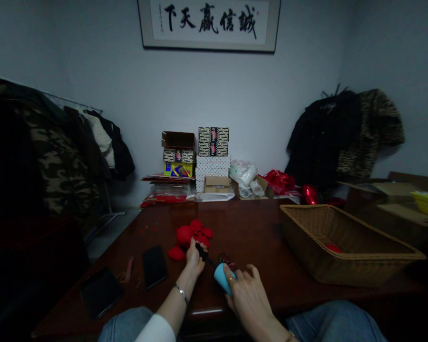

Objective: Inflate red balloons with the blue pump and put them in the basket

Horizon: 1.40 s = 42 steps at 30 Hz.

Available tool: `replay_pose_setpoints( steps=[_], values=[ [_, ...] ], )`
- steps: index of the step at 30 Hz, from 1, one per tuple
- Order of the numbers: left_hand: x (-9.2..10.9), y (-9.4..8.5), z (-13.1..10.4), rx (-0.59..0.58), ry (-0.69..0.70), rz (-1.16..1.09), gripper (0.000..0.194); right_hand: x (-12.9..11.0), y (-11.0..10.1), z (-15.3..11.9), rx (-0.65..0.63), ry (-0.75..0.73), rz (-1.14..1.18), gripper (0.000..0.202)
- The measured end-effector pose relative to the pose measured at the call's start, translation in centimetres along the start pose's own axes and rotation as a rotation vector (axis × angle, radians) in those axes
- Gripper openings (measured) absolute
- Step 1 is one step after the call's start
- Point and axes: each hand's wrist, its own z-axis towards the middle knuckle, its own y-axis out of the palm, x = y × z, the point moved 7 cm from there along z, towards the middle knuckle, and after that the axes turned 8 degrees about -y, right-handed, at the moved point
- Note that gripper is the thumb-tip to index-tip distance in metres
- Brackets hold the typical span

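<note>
My left hand (195, 259) is closed around a black, soft-looking piece (202, 252) near the table's middle. From it a dark strip runs down to a light blue cylinder (222, 278), whose kind I cannot make out. My right hand (248, 292) grips that cylinder, its index finger along the side and other fingers partly raised. Several red rounded fabric-like pieces (185, 235) lie in a heap just beyond my left hand. Behind the cylinder is a small tangle of red and dark cords (227, 261).
A wicker basket (373, 256) with a red piece (334, 248) inside stands at the right. Left on the table (249, 225) lie a dark flat slab (154, 266), another black flat object (102, 291) and a reddish stick (129, 269). Stacked boxes (214, 164) stand by the wall.
</note>
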Motion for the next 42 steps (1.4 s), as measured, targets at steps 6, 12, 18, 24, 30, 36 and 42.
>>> replay_pose_setpoints(
  steps=[6, 12, 18, 24, 30, 36, 42],
  values=[
    [-1.6, 0.5, -1.2, 0.013, -0.052, 0.019, 0.027, -0.7, 0.7, 2.3, 0.002, 0.020, -0.015, 0.058],
    [-1.7, 0.6, -1.1, 0.002, -0.057, 0.010, 0.024, -1.1, 1.0, 3.3, 0.007, 0.026, -0.015, 0.058],
    [-0.6, -0.1, -0.4, 0.057, 0.009, 0.078, 0.027, -1.4, 0.6, 1.9, 0.026, 0.007, 0.013, 0.061],
    [0.3, 0.0, 0.2, 0.015, 0.039, 0.087, 0.026, -1.0, 0.1, -0.1, 0.048, -0.006, 0.015, 0.062],
    [1.8, -0.2, 0.6, 0.024, 0.037, 0.041, 0.026, 0.3, 0.7, -2.9, 0.051, -0.026, 0.049, 0.063],
    [1.1, 0.0, 0.3, 0.029, 0.038, 0.030, 0.027, 1.1, 1.0, -3.5, 0.017, -0.020, 0.069, 0.060],
    [0.8, -0.1, -0.1, 0.053, 0.045, 0.010, 0.026, 0.8, 0.7, -2.3, -0.017, -0.013, 0.069, 0.058]
  ],
)
